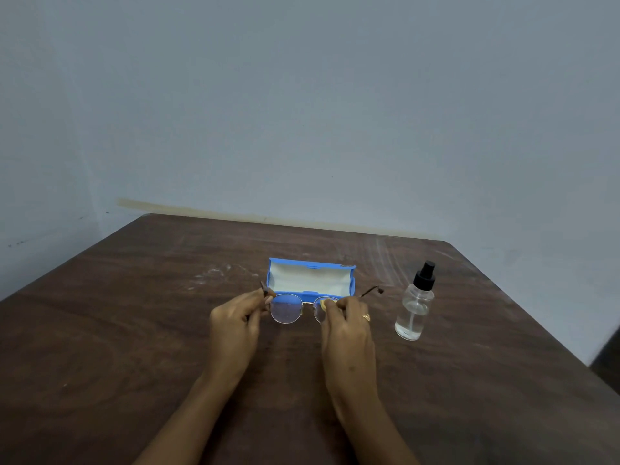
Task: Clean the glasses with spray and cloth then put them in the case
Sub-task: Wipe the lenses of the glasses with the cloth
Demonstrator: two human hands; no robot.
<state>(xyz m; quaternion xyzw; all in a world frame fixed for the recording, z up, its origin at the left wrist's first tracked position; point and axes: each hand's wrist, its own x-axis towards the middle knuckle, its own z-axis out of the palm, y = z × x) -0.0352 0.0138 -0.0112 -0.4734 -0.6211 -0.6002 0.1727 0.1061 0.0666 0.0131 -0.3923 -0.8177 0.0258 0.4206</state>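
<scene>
Both hands are at frame centre, just below the open case.

Left hand: fingers pressed together, pinching the left temple hinge end of the glasses.

Right hand: fingers bunched, pinching a small yellow cloth against the right lens. Most of the cloth is hidden in the grip. There is a gold ring on one finger.

Glasses: round lenses, thin metal frame, dark temples splayed out to either side. They are held up between the two hands, lenses facing the camera. Can't tell whether they clear the table or touch it.

Blue case: just above the glasses in frame, lid up, pale lining visible, nothing inside that I can see.

Spray bottle: clear with a black pump top, upright on the table. It stands right of the right hand, apart from it, with nothing touching it.

Table: dark wood grain, with whitish scuff marks left of the case.
</scene>
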